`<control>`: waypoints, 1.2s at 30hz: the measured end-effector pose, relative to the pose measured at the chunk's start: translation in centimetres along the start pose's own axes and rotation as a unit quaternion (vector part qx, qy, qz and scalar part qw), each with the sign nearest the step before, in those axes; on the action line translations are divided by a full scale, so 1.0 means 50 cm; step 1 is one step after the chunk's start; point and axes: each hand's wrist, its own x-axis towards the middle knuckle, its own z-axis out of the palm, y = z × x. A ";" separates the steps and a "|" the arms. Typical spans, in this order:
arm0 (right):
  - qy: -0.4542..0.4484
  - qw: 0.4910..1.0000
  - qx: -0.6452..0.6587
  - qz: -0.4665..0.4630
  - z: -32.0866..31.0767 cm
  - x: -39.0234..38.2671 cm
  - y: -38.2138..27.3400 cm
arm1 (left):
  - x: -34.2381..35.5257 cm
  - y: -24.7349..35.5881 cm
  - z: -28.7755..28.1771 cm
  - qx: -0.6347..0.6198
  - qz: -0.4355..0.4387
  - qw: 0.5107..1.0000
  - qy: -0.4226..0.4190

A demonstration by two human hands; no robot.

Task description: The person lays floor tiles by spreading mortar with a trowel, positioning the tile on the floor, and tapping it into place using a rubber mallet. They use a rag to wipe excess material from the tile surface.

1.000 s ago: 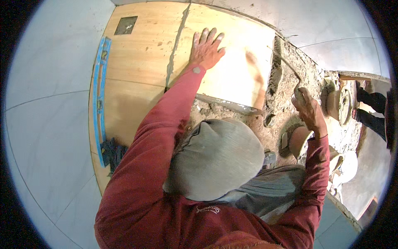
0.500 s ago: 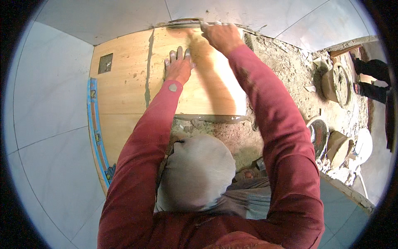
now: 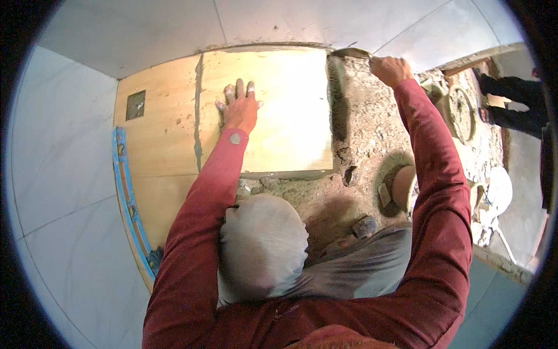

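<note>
I have the left hand [image 3: 240, 110] resting with fingers spread on the yellowish tile [image 3: 290, 110], while the right hand [image 3: 394, 70], well apart from it, is closed around a trowel [image 3: 351, 53] just past the tile's far right corner. The tile lies near the wall [image 3: 279, 23], with rough ground [image 3: 372, 128] to its right, and I see a blue level [image 3: 127, 195] to its left.

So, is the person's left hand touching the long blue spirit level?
Apart: the head view shows wood-patterned tiles between the left hand and blue spirit level.
</note>
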 end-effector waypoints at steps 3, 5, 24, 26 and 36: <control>-0.020 0.996 -0.026 0.085 0.001 -0.143 0.123 | 0.004 -0.004 0.002 -0.010 -0.014 1.000 0.002; -0.039 0.987 0.048 0.147 0.005 -0.323 0.227 | 0.019 0.029 0.002 -0.021 -0.004 1.000 -0.017; 0.036 0.985 0.154 0.073 0.118 -0.834 0.234 | -0.307 -0.178 -0.051 -0.202 0.116 0.941 0.245; 0.067 0.952 0.299 -0.013 0.026 -0.721 0.185 | -0.523 -0.267 -0.024 0.020 0.052 0.973 0.225; -0.043 0.908 0.403 -0.107 -0.140 -0.542 -0.107 | -1.159 -0.406 0.116 -0.105 -0.317 0.932 0.142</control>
